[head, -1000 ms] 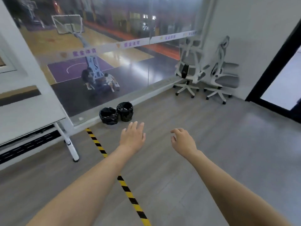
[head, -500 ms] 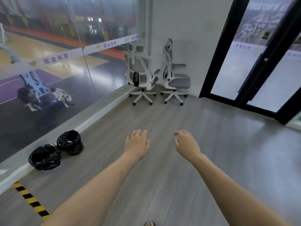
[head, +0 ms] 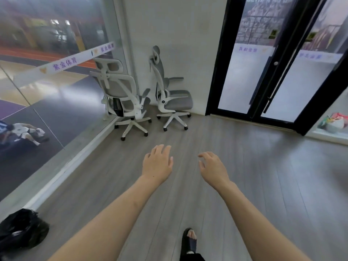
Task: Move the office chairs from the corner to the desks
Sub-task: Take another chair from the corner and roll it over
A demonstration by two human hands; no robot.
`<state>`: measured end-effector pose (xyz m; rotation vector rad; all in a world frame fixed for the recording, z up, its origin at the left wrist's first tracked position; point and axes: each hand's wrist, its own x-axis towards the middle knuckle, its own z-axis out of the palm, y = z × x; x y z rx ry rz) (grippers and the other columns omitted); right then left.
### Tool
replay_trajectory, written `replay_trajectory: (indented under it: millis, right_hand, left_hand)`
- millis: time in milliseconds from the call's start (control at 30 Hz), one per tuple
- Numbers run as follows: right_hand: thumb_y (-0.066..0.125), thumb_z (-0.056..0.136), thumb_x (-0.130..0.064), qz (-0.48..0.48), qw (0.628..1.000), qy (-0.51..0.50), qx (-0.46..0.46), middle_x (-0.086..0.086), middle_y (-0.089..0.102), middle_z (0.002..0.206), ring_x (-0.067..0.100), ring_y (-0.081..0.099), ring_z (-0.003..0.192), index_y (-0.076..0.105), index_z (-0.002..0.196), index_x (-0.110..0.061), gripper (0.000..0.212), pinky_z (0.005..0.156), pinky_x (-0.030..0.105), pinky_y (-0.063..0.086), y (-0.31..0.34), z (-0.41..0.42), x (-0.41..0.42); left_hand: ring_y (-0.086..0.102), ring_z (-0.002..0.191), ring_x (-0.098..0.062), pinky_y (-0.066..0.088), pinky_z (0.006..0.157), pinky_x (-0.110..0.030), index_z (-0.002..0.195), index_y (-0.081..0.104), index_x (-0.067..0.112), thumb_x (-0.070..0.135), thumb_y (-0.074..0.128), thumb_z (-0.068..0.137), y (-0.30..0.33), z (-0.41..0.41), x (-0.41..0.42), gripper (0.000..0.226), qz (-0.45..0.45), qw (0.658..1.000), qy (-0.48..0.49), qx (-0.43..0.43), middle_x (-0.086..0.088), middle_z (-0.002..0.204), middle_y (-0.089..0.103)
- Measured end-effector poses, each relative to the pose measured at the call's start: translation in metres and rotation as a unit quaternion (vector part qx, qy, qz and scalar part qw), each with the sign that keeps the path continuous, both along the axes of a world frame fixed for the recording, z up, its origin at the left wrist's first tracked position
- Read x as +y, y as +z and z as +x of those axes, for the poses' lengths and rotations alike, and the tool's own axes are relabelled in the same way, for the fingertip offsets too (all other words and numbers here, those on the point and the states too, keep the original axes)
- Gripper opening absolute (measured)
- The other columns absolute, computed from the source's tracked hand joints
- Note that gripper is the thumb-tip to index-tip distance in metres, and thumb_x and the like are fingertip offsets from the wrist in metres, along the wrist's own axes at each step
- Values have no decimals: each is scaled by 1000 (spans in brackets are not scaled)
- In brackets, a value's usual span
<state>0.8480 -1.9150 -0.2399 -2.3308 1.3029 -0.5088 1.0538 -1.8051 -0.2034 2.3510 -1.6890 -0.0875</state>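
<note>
Office chairs, two of them, white-framed with grey mesh, stand side by side in the corner where the glass wall (head: 56, 110) meets the white wall. We take the left chair (head: 120, 95) as our landmark: it shows us its back and headrest and sits just beside the glass. The right chair (head: 169, 95) is just to its right, turned side-on with its seat pointing towards the black-framed doors (head: 273, 72), which lie well to the right of it.

We judge this as the approach step: neither chair is touched yet, and no bench shows in view. Bare grey floor (head: 244, 166) separates us from the landmark chair.

Our left hand (head: 157, 163) is stretched forward, palm down, its grip apart and empty, fingers loosely spread. Our right hand (head: 212, 167) reaches out alongside it, also empty, with the grip apart and the fingers slightly curled. Both hands point towards the landmark chair but remain well short of it. One sandalled foot (head: 189, 240) shows below, on our side of the chair.

Next, we think, we need to close that gap and take hold of the landmark chair's backrest, then roll it on its castors away from the corner. A black bag (head: 20, 230) lies on the floor near the glass, far on our side of the chair.
</note>
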Motion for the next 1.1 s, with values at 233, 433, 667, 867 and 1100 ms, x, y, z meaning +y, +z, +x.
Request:
replay_trajectory:
  millis: [233,433,667,867,1100]
  right_hand:
    - [52,104,-25,-1,997,74,-19,1,58,135,21,51,128,60,133,-15,32,102,37,47,5,140,-165]
    - [54,103,-25,20,985,169,-15,0,57,137,20,49,130,60,133,-16,32,102,34,45,-3,295,-255]
    - [56,101,-23,28,969,244,-15,1,58,135,22,53,125,63,130,-17,30,100,38,47,-23,485,-330]
    - [52,102,-30,42,970,241,1,-3,56,137,19,49,128,60,132,-21,32,99,37,47,-16,647,-397]
    - [51,102,-28,50,975,217,-6,-3,57,136,17,52,123,61,132,-21,33,93,31,46,-7,797,-483]
  left_hand:
    - [33,148,-16,34,113,-39,152,40,21,37,41,107,-3,119,-129,48,-18,995,96,6,2,156,42]
    - [35,147,-20,38,111,-40,150,43,20,36,40,107,-13,235,-177,46,-17,978,209,24,-2,155,44]
    - [46,135,-21,46,100,-41,146,45,17,34,43,106,-38,402,-235,44,-16,960,277,35,0,147,50]
    - [50,130,-23,45,99,-42,148,44,19,37,41,106,-41,560,-303,45,1,954,293,56,0,144,51]
    - [54,125,-24,48,98,-44,145,47,21,38,41,104,-42,715,-383,44,23,951,297,79,0,141,55]
